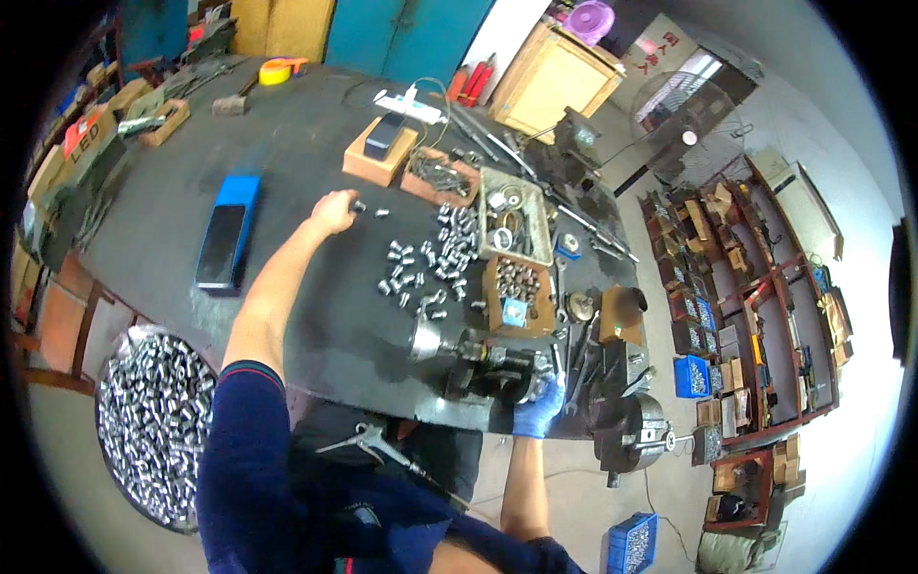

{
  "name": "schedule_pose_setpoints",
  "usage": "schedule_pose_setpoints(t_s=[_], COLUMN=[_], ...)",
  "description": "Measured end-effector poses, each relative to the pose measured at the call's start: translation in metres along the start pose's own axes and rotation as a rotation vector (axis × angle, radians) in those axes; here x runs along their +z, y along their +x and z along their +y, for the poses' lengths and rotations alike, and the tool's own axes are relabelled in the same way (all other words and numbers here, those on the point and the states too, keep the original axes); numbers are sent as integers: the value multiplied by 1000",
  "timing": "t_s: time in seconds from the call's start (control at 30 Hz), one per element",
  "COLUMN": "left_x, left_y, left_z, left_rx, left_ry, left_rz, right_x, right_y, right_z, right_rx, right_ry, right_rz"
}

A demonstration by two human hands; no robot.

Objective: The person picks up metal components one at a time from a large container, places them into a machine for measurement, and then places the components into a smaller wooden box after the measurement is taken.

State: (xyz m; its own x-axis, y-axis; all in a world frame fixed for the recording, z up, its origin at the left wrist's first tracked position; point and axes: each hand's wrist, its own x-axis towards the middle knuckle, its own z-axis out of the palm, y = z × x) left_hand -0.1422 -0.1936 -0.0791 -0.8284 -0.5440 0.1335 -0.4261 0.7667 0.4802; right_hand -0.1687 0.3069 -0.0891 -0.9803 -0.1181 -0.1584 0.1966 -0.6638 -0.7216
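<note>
My bare left hand (335,212) stretches over the dark workbench, its fingers drawn together at a small shiny metal cylinder (360,206). A second loose metal cylinder (382,213) lies just to its right. Nearer me, a small bench machine (492,368) with a metal cup-shaped end (424,340) sits at the front edge. My right hand (540,409), in a blue glove, is closed round the silver handwheel-like end (534,386) at this machine's right; its fingertips are partly hidden. Several loose metal cylinders (406,268) are scattered between the left hand and the machine.
A cardboard box (493,320) of parts and a grey tray (541,251) stand right of the loose pieces. A bench vise (626,435) is at the right corner. A blue case (239,188) lies left. A large basin (102,430) of metal cylinders stands lower left. An air gun (368,440) hangs by my lap.
</note>
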Motion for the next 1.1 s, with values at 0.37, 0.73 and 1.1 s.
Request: schedule_pose_setpoints(t_s=[0.37,0.73,1.1], left_x=[0,-63,-51], left_y=[-11,-212,-213], left_z=[8,110,128], left_rx=[139,125,242], left_ry=[184,-1422,-1373], left_rz=[-81,-376,-392], right_x=[0,-4,7], right_y=[-4,-3,-20], right_z=[4,-6,-14], right_rx=[-42,125,18], right_ry=[-8,141,24], right_rz=[93,38,93])
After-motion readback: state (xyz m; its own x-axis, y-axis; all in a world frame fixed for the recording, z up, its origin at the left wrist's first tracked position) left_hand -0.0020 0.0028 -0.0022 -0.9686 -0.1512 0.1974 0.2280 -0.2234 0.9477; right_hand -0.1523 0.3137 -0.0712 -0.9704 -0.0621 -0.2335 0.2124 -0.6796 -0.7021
